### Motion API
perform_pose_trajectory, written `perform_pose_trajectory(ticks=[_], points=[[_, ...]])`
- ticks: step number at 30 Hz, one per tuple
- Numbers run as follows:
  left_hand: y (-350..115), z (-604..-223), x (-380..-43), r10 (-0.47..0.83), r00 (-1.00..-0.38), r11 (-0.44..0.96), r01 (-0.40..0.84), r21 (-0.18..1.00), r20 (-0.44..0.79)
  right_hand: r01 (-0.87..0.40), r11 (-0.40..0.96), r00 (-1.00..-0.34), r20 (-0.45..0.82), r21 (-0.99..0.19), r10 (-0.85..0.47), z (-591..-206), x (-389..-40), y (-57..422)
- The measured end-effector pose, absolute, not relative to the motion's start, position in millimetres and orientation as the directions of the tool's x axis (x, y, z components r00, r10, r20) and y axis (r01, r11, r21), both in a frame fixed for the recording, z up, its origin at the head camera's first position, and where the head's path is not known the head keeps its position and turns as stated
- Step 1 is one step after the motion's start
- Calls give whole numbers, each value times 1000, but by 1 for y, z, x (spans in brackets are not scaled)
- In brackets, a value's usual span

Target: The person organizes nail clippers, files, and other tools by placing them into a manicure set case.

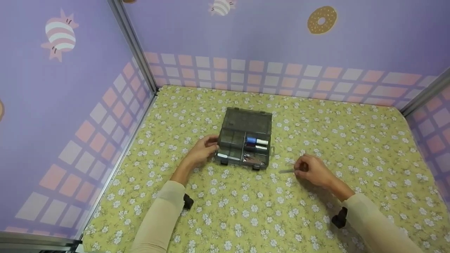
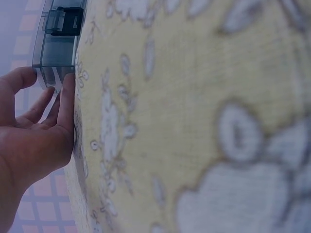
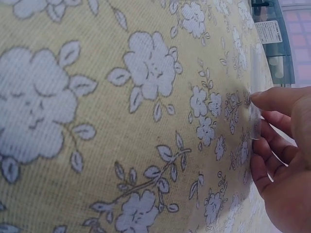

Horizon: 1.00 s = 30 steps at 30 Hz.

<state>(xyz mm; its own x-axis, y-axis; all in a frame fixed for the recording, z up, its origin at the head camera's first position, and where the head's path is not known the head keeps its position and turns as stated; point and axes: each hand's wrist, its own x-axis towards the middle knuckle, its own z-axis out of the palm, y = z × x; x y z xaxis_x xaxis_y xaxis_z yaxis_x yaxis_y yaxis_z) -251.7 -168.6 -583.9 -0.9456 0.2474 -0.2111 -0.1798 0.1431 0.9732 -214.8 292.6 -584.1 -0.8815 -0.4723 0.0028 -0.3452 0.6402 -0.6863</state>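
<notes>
A smoky see-through compartment box (image 1: 230,151) lies on the cloth, its lid (image 1: 248,120) folded back away from me. My left hand (image 1: 202,151) holds the box's left side; in the left wrist view its fingertips meet a lower corner by a dark latch (image 2: 66,21). My right hand (image 1: 313,170), to the right of the box, pinches a thin, clear flat strip (image 1: 286,171) just over the cloth. Faint marks show on the strip (image 3: 255,116) in the right wrist view. The right-hand compartments hold a blue-and-white small bottle (image 1: 256,141), a dark one and small metal tools (image 1: 253,159).
A slim white piece (image 1: 223,155) lies in the box's front left compartment. Yellow floral cloth (image 1: 239,207) covers the table. Purple patterned panels (image 1: 246,42) with metal posts (image 1: 135,45) stand at the back and both sides. A white label (image 3: 268,31) is on the box.
</notes>
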Motion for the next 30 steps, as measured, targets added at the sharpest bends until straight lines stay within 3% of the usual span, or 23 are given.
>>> perform_pose_trajectory(ticks=[18, 25, 30], points=[[-170, -587, -248, 247, -937, 154, -212, 965, -245, -351, 518, -823, -6, -780, -567, -566, -212, 299], [-170, -583, -250, 254, -936, 154, -212, 965, -245, -308, 498, -837, -18, -811, -547, -539, -232, 271], [-170, -582, -251, 250, -935, 138, -223, 965, -252, -360, 524, -847, 34, -772, -531, -524, -252, 236]])
